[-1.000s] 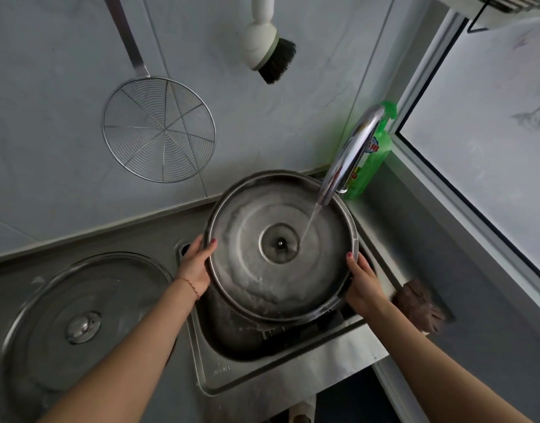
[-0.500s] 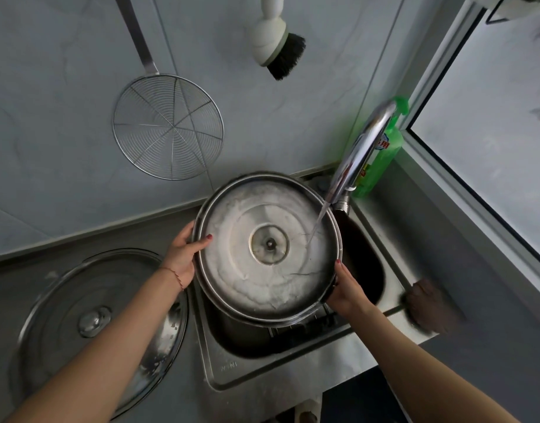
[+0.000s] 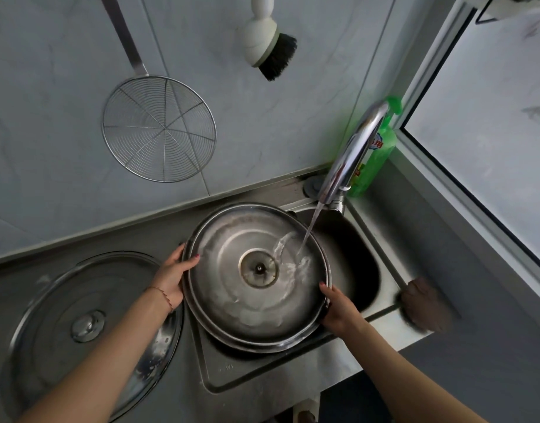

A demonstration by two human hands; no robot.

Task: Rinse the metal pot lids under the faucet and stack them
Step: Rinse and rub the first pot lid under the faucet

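The large metal lid [image 3: 256,279] sits tilted over the left half of the sink [image 3: 381,261], underside up, its centre fastening facing the camera. The left hand [image 3: 171,277] grips the rim at about nine o'clock, thumb curled over the inner face and fingers hidden behind; the right hand [image 3: 338,306] grips at about four o'clock, thumb on the lip, the rest wrapped underneath. Both are closed on the lid, neither spread flat.

Water from the faucet [image 3: 351,157] strikes the lid at roughly two o'clock from its centre and sheets down across a film of what looks like suds or milky water pooling near six o'clock, though the glare makes that hard to judge.

The lid is thin sheet steel: rigid, not fragile, probably moderate in weight but broad enough to be unwieldy. Wet and soapy, it is likely slick, and the rolled rim is the only sure purchase on this face; opposite grips, as here, keep it from pivoting. One-handed, it would tend to swing and slip, and a drop would clang and could dent it.

A second lid [image 3: 88,328] lies knob-up on the counter at eight o'clock of the sink, touching or just beside the held one; it seems the natural base for the stack.
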